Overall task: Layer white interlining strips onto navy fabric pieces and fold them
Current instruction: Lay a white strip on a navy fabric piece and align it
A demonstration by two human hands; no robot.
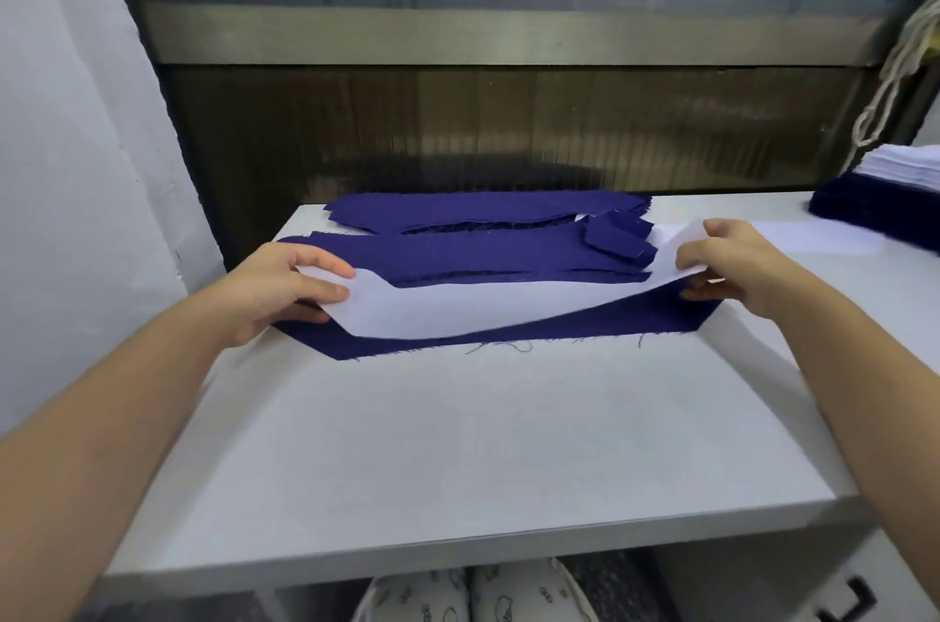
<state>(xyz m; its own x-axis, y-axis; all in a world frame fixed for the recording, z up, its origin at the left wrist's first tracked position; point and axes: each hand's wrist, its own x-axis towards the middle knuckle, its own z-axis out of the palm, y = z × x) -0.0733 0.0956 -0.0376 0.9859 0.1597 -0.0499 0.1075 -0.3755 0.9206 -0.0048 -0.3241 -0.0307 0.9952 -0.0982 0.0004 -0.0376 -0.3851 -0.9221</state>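
White strip (483,311) sagged over navy piece (559,331) on table (483,443).
L hand (285,285) & R hand (737,265) were well apart, each pinched a strip end; best kept taut, edges matched b4 lowering.

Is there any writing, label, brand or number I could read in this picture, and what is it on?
No readable text shows anywhere in this view.
The white interlining strip is blank.
The navy fabric pieces carry no label or print.
The patterned items below the table bear small drawn outlines, too blurred to tell whether any are letters.
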